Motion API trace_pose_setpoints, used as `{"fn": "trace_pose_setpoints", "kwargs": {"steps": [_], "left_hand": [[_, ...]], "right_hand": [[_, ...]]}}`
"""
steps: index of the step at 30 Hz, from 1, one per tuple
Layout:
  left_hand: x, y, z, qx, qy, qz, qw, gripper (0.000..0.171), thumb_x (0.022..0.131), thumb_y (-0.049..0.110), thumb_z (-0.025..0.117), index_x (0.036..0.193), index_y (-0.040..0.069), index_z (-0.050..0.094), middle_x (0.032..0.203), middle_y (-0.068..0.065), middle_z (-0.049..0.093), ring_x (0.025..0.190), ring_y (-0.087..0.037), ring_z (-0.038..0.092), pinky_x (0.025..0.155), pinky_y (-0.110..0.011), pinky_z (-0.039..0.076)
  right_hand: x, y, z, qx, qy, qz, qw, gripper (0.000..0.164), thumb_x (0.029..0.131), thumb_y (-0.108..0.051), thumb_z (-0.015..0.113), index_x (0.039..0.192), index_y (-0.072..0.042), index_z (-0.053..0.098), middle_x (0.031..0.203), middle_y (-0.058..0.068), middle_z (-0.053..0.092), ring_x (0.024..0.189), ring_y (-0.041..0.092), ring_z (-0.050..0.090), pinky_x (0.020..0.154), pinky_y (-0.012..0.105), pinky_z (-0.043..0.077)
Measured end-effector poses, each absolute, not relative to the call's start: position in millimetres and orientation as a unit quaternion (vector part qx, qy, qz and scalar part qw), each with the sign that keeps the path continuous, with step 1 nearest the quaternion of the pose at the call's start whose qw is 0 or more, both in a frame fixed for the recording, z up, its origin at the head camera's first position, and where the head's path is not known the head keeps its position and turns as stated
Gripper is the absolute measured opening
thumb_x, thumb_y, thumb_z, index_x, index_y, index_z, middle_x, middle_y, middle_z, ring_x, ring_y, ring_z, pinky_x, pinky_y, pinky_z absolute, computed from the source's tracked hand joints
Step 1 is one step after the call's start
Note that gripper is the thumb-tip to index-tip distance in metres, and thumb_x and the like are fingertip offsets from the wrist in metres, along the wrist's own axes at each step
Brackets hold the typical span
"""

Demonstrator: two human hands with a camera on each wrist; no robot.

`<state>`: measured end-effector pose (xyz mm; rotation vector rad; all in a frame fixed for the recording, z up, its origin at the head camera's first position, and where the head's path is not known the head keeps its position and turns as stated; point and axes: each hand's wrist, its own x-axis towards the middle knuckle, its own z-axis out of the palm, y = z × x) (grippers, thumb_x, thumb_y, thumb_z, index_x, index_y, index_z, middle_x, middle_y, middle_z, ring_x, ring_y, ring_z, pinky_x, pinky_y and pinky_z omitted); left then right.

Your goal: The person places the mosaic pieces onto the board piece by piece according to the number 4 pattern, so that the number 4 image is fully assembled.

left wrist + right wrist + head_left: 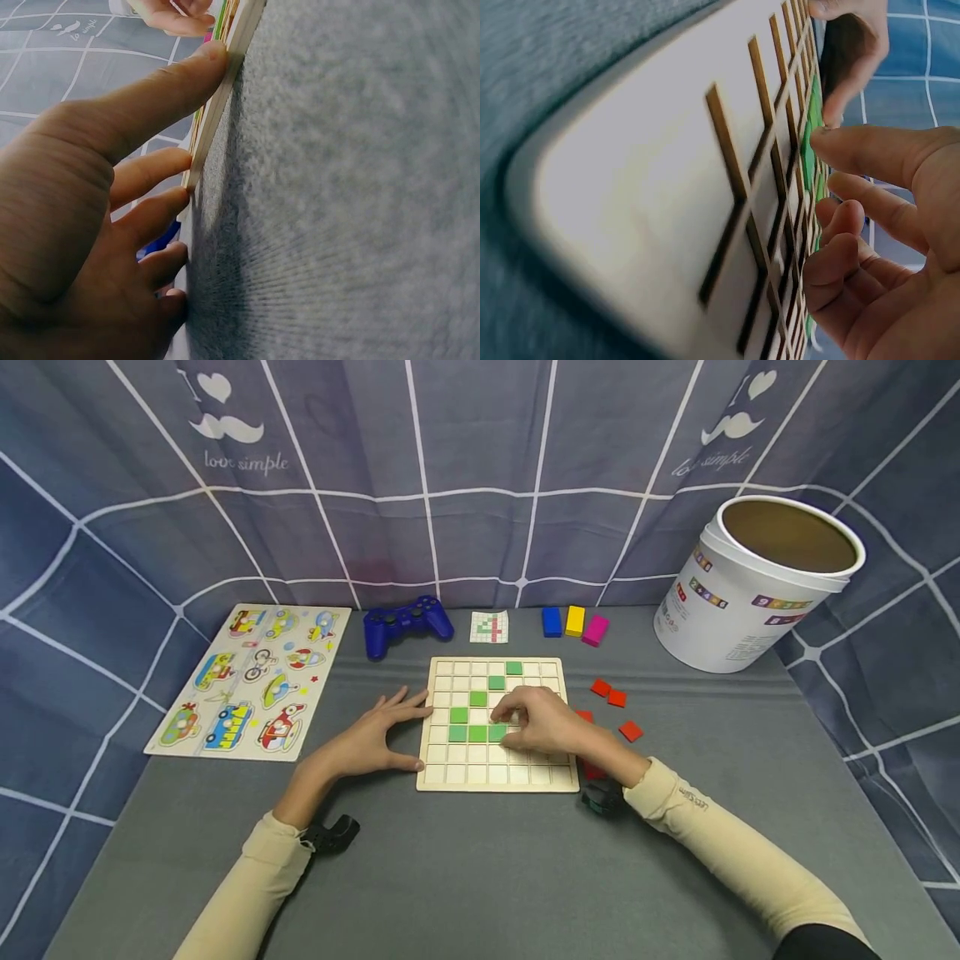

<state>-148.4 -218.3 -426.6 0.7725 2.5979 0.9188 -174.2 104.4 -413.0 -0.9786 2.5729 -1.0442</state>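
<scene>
A pale wooden grid board (457,773) lies flat on the grey table, with several green square tiles (478,699) in its cells. My left hand (372,737) is spread at the board's left edge; its thumb and fingertips touch the side, seen closely in the left wrist view. Over the middle of the board, my right hand (546,722) has thumb and index finger about a green tile (497,732) at the right end of a short green row. In the right wrist view the thumb tip touches that green tile (808,156), and the other fingers are curled.
Red tiles (632,731) lie right of the board, some partly under the right forearm. Behind it are a small grid pattern card (489,627), blue, yellow and magenta blocks (574,621), and a blue game controller (407,624). A picture puzzle board (255,693) lies left; a white bucket (738,597) stands right.
</scene>
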Motion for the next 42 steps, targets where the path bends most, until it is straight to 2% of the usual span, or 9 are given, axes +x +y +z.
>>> {"fn": "trace_pose_setpoints", "kwargs": {"steps": [3,9,14,21,31,36,42], "left_hand": [[-149,-217,-426,0.271,0.898,0.32,0.136,0.086,0.075,0.034,0.089,0.15,0.016,0.049,0.165,0.001,0.023,0.152,-0.033,0.007,0.119,-0.058,0.0],[-150,-216,-426,0.268,0.898,0.321,0.139,0.087,0.075,0.035,0.089,0.15,0.016,0.049,0.165,0.003,0.023,0.152,-0.031,0.007,0.12,-0.057,0.0],[-150,-218,-426,0.266,0.899,0.319,0.139,0.087,0.075,0.035,0.089,0.15,0.017,0.049,0.165,0.003,0.023,0.152,-0.031,0.006,0.119,-0.057,-0.001],[-149,-221,-427,0.264,0.898,0.324,0.138,0.087,0.075,0.033,0.089,0.15,0.015,0.049,0.165,0.001,0.023,0.152,-0.032,0.006,0.119,-0.057,-0.001],[-148,-220,-427,0.262,0.897,0.328,0.138,0.088,0.075,0.034,0.09,0.15,0.016,0.048,0.165,0.002,0.023,0.152,-0.031,0.006,0.119,-0.057,-0.001],[-149,-219,-426,0.263,0.898,0.326,0.138,0.088,0.075,0.033,0.09,0.15,0.016,0.048,0.165,0.002,0.022,0.152,-0.032,0.006,0.119,-0.057,0.0],[-149,-220,-428,0.265,0.898,0.322,0.139,0.087,0.075,0.033,0.089,0.151,0.016,0.048,0.165,0.002,0.022,0.152,-0.031,0.006,0.119,-0.057,-0.001]], "right_hand": [[-175,119,-410,-0.308,0.871,-0.371,0.09,0.03,0.075,-0.006,0.085,0.104,-0.008,0.077,0.089,0.003,0.07,0.061,0.014,0.054,0.06,0.03,0.046],[-182,162,-407,-0.261,0.886,-0.378,0.061,0.031,0.076,-0.004,0.082,0.106,-0.006,0.076,0.081,0.009,0.064,0.056,0.014,0.051,0.052,0.029,0.043],[-188,197,-407,-0.219,0.911,-0.349,0.025,0.031,0.077,-0.006,0.084,0.107,-0.006,0.076,0.084,0.013,0.062,0.056,0.017,0.051,0.05,0.03,0.042],[-197,222,-415,-0.188,0.934,-0.305,-0.005,0.036,0.077,-0.006,0.083,0.112,-0.002,0.074,0.102,0.013,0.07,0.061,0.016,0.056,0.055,0.032,0.046],[-204,229,-418,-0.162,0.957,-0.242,-0.005,0.034,0.08,-0.01,0.078,0.112,0.001,0.072,0.099,0.017,0.067,0.088,0.032,0.061,0.075,0.05,0.048],[-207,229,-417,-0.172,0.955,-0.241,0.0,0.028,0.08,-0.01,0.077,0.107,-0.002,0.075,0.094,0.015,0.068,0.079,0.027,0.06,0.068,0.045,0.048],[-209,221,-417,-0.209,0.943,-0.257,-0.027,0.029,0.078,-0.005,0.079,0.107,-0.007,0.078,0.088,0.011,0.063,0.068,0.02,0.051,0.059,0.036,0.041]]}}
